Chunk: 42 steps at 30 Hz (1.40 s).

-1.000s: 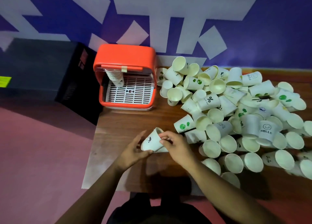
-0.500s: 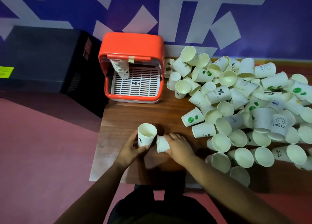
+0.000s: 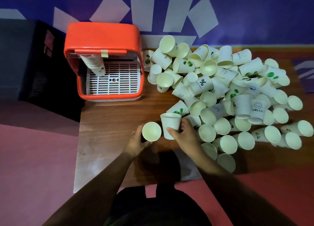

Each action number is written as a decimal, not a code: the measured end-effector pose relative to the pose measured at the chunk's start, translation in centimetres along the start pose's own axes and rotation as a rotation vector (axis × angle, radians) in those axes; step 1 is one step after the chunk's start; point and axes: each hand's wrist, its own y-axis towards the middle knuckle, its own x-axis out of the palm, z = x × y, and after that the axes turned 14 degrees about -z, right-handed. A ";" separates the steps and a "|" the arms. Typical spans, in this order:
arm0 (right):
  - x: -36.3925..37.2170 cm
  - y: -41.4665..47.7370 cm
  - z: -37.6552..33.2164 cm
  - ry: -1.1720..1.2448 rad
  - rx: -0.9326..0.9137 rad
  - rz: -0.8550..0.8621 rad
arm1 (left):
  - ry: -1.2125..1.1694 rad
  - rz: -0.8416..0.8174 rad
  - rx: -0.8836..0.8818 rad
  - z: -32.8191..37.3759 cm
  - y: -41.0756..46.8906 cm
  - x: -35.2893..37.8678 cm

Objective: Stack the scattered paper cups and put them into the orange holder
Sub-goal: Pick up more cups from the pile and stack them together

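An upright paper cup (image 3: 151,131) sits in the left hand (image 3: 136,143) grip; just right of it, the right hand (image 3: 184,137) grips a second cup (image 3: 170,124). The scattered pile (image 3: 237,93) spreads right, the orange holder (image 3: 103,60) beyond on the surface (image 3: 108,123).

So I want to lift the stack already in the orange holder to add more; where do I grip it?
Grip the stack around its bottom cup's sidewall, coming in through the orange holder's open front: the stack leans, upper rims tucked under the lid.
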 end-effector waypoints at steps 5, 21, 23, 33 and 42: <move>1.5 0.0 -0.8 0.180 -0.097 -0.110 | 0.096 0.041 -0.035 -1.1 -0.8 -2.0; 4.1 0.1 1.3 -0.115 -0.210 -0.224 | 0.034 -0.049 0.182 4.3 -2.0 -2.6; 4.0 0.1 1.7 -0.039 -0.203 -0.281 | 0.010 -0.065 0.181 4.3 -1.9 -2.5; 3.8 -0.1 2.2 0.050 -0.248 -0.285 | -0.277 -0.201 0.062 2.9 -2.7 -3.1; 3.8 0.4 2.8 -0.209 -0.262 -0.247 | -0.053 -0.151 0.022 2.1 -2.2 -2.2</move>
